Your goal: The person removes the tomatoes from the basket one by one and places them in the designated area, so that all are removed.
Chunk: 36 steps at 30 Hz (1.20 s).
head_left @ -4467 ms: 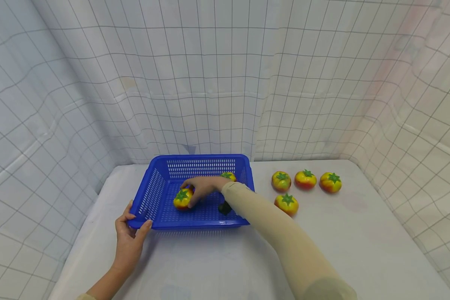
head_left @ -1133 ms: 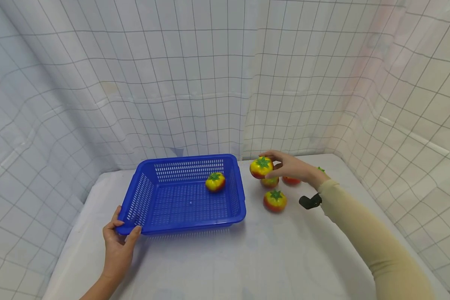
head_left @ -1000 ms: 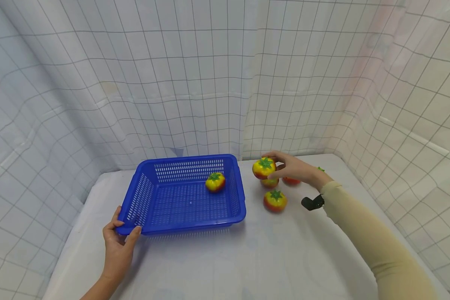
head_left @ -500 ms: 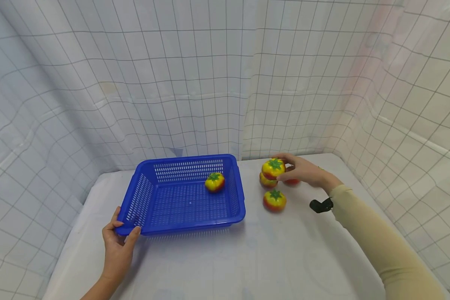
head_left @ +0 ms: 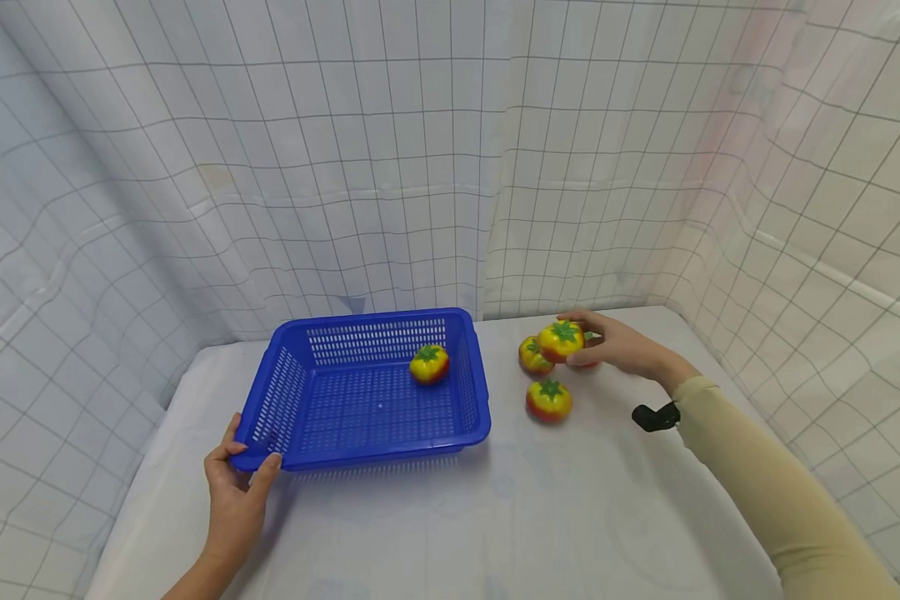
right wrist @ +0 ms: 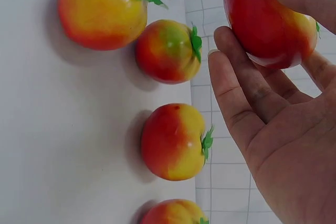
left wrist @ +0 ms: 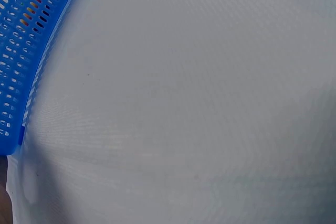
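My left hand [head_left: 236, 500] grips the near left corner of a blue plastic basket [head_left: 375, 461], thumb over the front rim. One red-and-yellow artificial tomato [head_left: 429, 365] with a green leafy top sits inside, toward the basket's right end. Over the back right of the table, my right hand [head_left: 618, 346] holds another tomato [head_left: 561, 342] between thumb and fingers. In the right wrist view this held tomato [right wrist: 270, 22] is raised off the surface. Near it on the table are a tomato [head_left: 536, 356] to the left and one [head_left: 549, 402] in front; another is partly hidden behind the hand.
Several tomatoes, including one [right wrist: 173, 141] in the right wrist view, stand on the white-covered table [head_left: 450, 533]. A white gridded curtain [head_left: 390, 167] encloses the back and sides. A black device [head_left: 656, 417] is strapped at my right wrist.
My right hand took a tomato from the basket's left part and carried it out over the table. In the last second it has moved further right. My left hand keeps its grip on the corner.
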### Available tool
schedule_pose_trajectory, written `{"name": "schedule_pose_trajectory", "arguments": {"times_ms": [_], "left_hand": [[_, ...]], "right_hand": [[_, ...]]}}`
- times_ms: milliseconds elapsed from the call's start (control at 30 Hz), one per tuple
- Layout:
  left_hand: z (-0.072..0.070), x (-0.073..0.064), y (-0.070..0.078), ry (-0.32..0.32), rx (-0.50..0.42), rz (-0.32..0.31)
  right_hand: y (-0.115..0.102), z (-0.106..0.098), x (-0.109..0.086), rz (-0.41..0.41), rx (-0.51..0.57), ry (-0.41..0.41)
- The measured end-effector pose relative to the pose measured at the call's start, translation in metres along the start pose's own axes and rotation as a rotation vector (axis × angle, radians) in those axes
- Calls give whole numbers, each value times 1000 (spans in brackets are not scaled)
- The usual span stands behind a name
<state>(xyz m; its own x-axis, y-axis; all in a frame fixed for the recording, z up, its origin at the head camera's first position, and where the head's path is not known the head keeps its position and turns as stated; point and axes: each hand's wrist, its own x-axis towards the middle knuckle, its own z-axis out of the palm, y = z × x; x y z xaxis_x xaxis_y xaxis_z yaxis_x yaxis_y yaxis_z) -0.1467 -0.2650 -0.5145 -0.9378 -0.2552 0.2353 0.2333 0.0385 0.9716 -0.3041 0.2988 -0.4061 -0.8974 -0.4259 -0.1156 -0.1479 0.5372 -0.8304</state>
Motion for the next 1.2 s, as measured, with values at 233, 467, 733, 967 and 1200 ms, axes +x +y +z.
{"name": "schedule_pose_trajectory", "arguments": {"times_ms": [233,467,733,967,1200], "left_hand": [[-1,0,1,4,34,-9],[-1,0,1,6,47,-19],[0,0,1,3,17,-10],[0,0,1,4,29,-10],[1,0,3,6,33,-11]], "right_hand": [[6,-2,-7,19,-2,11],[13,-2,-12,36,7,20],[24,-3,-23,53,12,21],[32,-4,-32,59,18,36],[38,-3,-41,89,11,52]]}}
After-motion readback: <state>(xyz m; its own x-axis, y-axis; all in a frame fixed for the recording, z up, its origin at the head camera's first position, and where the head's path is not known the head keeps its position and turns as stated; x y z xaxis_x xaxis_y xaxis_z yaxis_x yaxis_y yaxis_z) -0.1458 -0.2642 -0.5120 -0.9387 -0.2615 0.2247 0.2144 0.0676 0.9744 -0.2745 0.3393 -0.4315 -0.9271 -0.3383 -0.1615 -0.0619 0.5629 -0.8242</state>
